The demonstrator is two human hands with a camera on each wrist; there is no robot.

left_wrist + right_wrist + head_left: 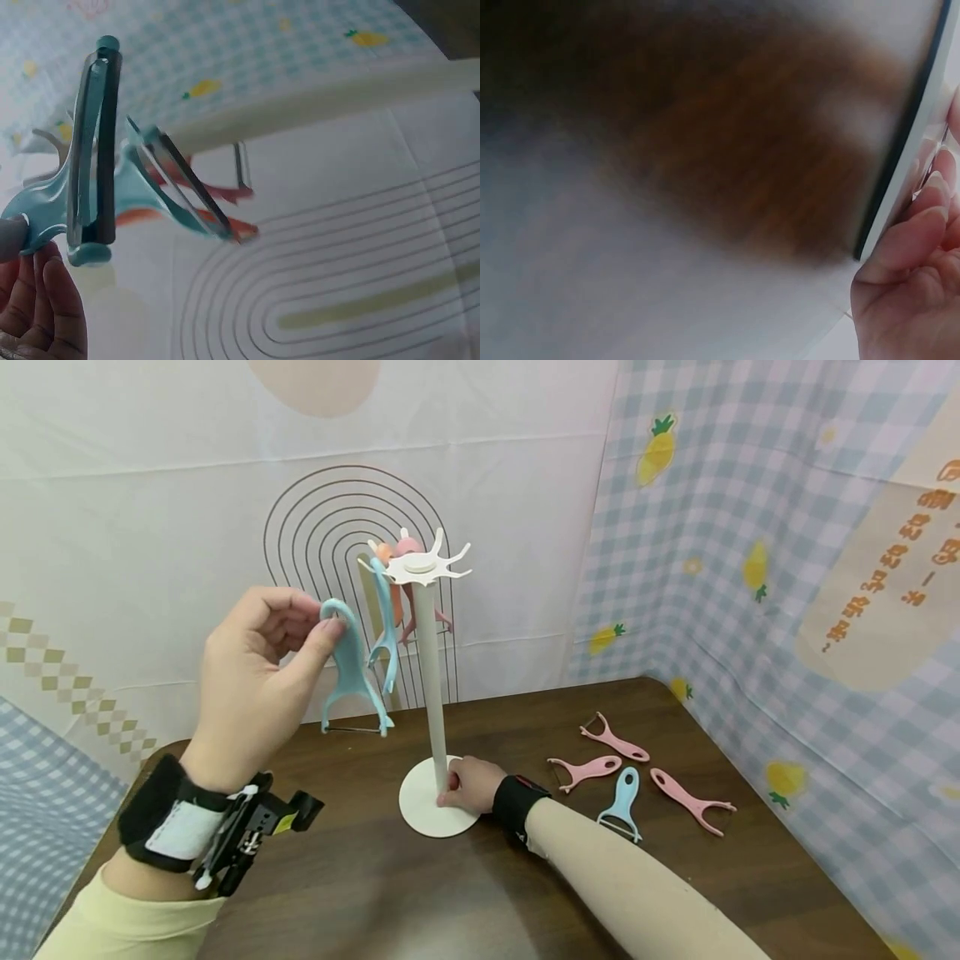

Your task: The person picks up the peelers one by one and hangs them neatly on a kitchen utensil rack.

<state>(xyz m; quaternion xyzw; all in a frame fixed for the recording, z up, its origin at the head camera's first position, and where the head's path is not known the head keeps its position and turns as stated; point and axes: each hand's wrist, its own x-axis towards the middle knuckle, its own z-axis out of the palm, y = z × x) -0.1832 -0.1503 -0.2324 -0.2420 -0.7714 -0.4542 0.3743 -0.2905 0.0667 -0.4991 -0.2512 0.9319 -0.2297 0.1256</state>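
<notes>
My left hand (pixel 258 668) pinches a light-blue Y-shaped peeler (pixel 349 662) by the end of its handle, blade end down, left of a white hanging rack (pixel 431 677). In the left wrist view that peeler's blade (pixel 94 150) is close to the camera. Another light-blue peeler (pixel 386 627) hangs from the rack. Behind it hang an orange peeler (pixel 397 606) and at least one pink peeler (pixel 408 545), partly hidden. Down at the rack's round base, my right hand (pixel 476 783) holds the stand with curled fingers beside the pole; some fingers are hidden.
On the brown table (pixel 337 877), to the right, lie pink peelers (pixel 600 768), (pixel 618 743), (pixel 690 797) and a light-blue peeler (pixel 624 797). The right forearm reaches across in front of them. A printed cloth (pixel 510 485) hangs behind the table and along its right side.
</notes>
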